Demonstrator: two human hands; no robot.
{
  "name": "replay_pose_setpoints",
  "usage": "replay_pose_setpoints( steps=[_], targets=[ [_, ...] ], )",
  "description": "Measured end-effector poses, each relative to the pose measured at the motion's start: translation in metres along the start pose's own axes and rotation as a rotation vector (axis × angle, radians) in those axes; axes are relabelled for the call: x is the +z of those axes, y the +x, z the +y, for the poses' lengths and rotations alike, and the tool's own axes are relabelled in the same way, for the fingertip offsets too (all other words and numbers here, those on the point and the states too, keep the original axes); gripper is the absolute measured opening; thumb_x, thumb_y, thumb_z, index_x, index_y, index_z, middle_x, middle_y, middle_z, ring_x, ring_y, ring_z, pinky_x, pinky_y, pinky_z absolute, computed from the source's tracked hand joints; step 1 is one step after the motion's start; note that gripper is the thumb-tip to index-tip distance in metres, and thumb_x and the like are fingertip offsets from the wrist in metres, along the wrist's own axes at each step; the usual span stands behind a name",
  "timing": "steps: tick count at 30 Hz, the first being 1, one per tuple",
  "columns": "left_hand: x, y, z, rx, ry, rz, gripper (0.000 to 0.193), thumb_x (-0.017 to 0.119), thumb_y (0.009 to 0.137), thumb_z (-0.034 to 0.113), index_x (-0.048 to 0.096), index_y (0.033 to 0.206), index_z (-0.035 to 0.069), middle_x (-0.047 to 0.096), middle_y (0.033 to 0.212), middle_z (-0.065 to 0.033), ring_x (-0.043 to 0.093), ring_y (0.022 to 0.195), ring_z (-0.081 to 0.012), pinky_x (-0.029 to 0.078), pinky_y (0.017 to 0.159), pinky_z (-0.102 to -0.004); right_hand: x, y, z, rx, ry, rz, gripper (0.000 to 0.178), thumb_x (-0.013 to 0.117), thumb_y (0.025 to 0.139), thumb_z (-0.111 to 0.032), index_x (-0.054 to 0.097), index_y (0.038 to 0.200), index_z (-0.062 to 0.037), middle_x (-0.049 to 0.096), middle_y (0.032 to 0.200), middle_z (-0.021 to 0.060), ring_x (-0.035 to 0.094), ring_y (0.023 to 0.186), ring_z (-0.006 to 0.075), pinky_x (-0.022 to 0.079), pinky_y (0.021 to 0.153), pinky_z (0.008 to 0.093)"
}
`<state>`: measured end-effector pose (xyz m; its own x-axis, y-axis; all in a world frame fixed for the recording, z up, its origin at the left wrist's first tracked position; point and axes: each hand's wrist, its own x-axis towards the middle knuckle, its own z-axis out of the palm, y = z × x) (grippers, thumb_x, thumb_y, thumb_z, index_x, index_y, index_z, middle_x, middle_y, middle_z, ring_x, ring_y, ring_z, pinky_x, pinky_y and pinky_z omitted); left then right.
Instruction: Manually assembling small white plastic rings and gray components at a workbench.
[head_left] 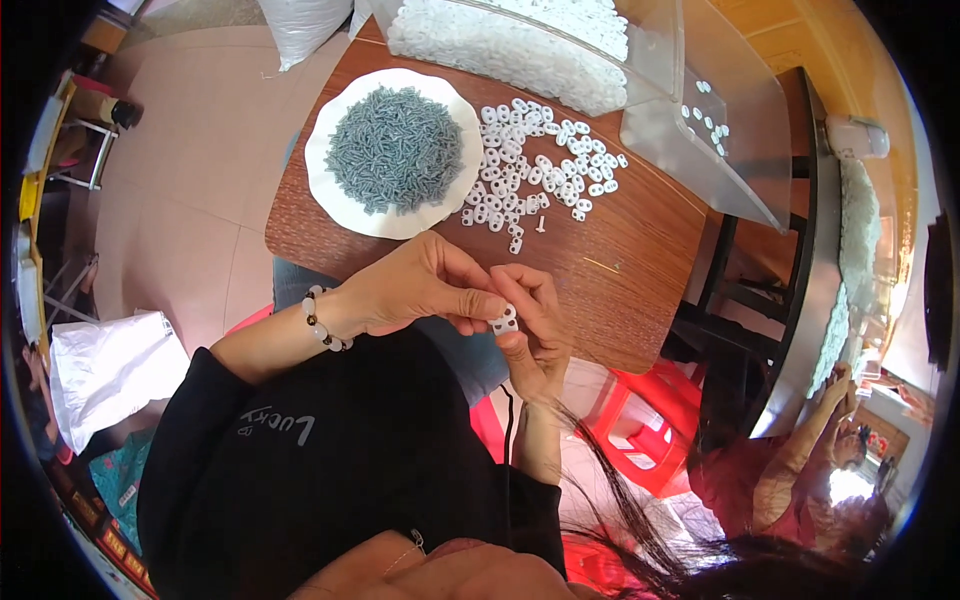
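Note:
A small white plastic piece with two holes (505,321) is held between my fingertips, in front of my chest and just off the table's near edge. My left hand (430,288), with a beaded bracelet at the wrist, pinches at its upper side. From the right, the thumb and bent fingers of my right hand (538,325) close around the same piece. Whether another small part sits between the left fingertips is hidden. Beyond them, loose white two-hole pieces (505,150) lie scattered beside a scalloped white plate (390,226), heaped with small grey-blue screws (395,145).
The brown wooden table (630,270) bears a large clear bin (655,60) of white pieces at the back. Another clear container (660,150) holds several. A tiny pale T-shaped part (541,222) lies nearby. A red stool (650,420) and another person's arm (785,475) are at right.

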<state>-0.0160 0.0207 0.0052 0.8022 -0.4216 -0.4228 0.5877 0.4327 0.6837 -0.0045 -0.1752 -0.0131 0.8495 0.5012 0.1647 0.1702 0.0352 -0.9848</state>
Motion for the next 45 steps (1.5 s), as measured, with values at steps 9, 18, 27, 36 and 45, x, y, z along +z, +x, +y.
replay_pose_setpoints(
  steps=[9,18,27,36,45],
  targets=[
    [0.001,-0.003,-0.002,-0.039,0.003,-0.064,0.023,0.075,0.083,0.02,0.073,0.091,-0.001,0.069,0.075,-0.0059,0.062,0.066,-0.0081,0.051,0.059,-0.0192,0.004,-0.006,0.002,-0.044,-0.061,0.017,0.056,0.062,0.089,-0.048,0.065,0.116,0.0008,0.061,0.114,0.0176,0.054,0.105,0.0268,0.043,0.089,0.038],
    [0.001,-0.004,-0.001,-0.056,0.031,-0.049,0.022,0.074,0.084,0.02,0.073,0.092,-0.001,0.068,0.075,-0.0056,0.061,0.062,-0.0072,0.049,0.058,-0.0177,0.009,-0.008,0.004,-0.039,-0.018,0.052,0.049,0.064,0.089,-0.037,0.064,0.116,0.0038,0.064,0.114,0.0171,0.056,0.101,0.0265,0.045,0.088,0.0358],
    [-0.001,-0.005,-0.007,-0.018,0.106,-0.049,0.023,0.07,0.087,0.019,0.072,0.084,-0.003,0.066,0.069,-0.0051,0.058,0.059,-0.0072,0.047,0.054,-0.0196,0.015,-0.017,0.003,0.046,-0.001,0.114,0.04,0.066,0.089,-0.027,0.065,0.115,0.0043,0.067,0.111,0.0163,0.059,0.095,0.0247,0.046,0.085,0.0339],
    [0.007,-0.007,-0.007,-0.002,0.131,-0.039,0.021,0.068,0.089,0.017,0.072,0.084,-0.002,0.066,0.066,-0.006,0.059,0.055,-0.008,0.047,0.051,-0.0205,0.014,-0.023,0.005,0.056,0.028,0.133,0.037,0.068,0.087,-0.021,0.065,0.114,0.0049,0.067,0.112,0.0159,0.059,0.093,0.0225,0.047,0.084,0.0328],
    [0.011,-0.01,-0.005,-0.021,0.085,-0.025,0.021,0.068,0.089,0.017,0.073,0.085,-0.003,0.066,0.066,-0.0073,0.061,0.055,-0.0093,0.049,0.051,-0.0206,0.013,-0.021,-0.001,0.018,0.004,0.136,0.036,0.068,0.087,-0.02,0.066,0.112,0.0048,0.068,0.109,0.0153,0.06,0.09,0.0219,0.048,0.082,0.0321]
  ],
)
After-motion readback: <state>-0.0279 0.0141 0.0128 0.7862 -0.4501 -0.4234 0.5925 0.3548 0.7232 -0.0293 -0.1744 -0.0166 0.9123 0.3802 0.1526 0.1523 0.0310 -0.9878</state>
